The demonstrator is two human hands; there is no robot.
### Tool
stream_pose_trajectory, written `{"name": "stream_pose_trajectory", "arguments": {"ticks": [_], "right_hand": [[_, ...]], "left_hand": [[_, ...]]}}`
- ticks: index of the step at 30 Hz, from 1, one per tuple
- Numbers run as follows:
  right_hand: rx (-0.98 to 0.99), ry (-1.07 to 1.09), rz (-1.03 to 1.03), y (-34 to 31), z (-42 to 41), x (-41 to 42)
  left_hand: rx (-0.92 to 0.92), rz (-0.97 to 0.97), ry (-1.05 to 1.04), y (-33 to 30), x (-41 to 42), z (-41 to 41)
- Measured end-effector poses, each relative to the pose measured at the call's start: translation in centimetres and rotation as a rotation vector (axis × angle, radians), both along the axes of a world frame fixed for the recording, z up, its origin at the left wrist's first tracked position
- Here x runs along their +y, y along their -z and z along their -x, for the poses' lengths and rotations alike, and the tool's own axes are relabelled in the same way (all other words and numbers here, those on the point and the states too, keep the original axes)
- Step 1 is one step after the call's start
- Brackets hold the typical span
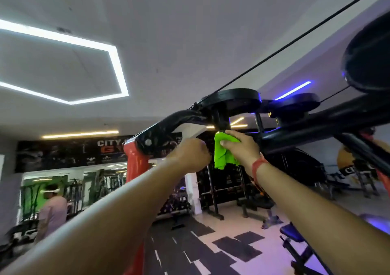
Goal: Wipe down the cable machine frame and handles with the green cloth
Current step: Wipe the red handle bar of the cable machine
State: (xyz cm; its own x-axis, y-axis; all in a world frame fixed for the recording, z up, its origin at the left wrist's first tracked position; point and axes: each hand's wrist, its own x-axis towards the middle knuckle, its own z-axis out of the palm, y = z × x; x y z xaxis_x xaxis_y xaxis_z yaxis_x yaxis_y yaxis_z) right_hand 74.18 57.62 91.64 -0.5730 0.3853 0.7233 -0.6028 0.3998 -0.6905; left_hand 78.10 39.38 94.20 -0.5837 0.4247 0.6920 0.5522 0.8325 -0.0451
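While the wiping is going on high up on the cable machine (pixel 295 127), the job is looking only partly done, as a judgement from this 1 view: the cloth is working on the black top frame just under a pulley wheel (pixel 234 98), and the red upright post (pixel 135 165), the long black crossbar running off to the right and any handles are showing no sign either way of having been cleaned. No handle is clearly in view, so that part is probably still ahead.

Both arms are reaching upward. The right hand (pixel 240 150) is clamping the green cloth (pixel 223 152) against the underside of the frame, thumb across the front of the fabric and the loose end hanging below. The left hand (pixel 192 154) is sitting just beside the cloth with its fingers curled in; whether it is gripping a bar or nothing cannot be told. A red band (pixel 258 165) is circling the right wrist.

Around them, the gym is showing a white ceiling with a hexagon strip light (pixel 118 63), a dark wall banner (pixel 69 152), pale flooring with dark mats (pixel 238 247), a blue bench (pixel 295 236), racks, and another person (pixel 52 209) standing at far left.
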Motion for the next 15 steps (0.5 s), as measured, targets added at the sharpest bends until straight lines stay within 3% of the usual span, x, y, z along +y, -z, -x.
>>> {"name": "stream_pose_trajectory", "arguments": {"ticks": [5, 11, 15], "right_hand": [[0.148, 0.104, -0.042, -6.0, 2.6, -1.1], [0.181, 0.328, -0.351, -8.5, 6.2, -2.1], [0.180, 0.434, -0.424, -8.9, 6.4, -3.1]], "left_hand": [[0.173, 0.034, -0.088, -4.5, 0.8, 0.4], [0.213, 0.015, -0.175, -8.3, 0.3, 0.8], [0.198, 0.059, -0.241, -9.9, -0.3, 1.7]]}}
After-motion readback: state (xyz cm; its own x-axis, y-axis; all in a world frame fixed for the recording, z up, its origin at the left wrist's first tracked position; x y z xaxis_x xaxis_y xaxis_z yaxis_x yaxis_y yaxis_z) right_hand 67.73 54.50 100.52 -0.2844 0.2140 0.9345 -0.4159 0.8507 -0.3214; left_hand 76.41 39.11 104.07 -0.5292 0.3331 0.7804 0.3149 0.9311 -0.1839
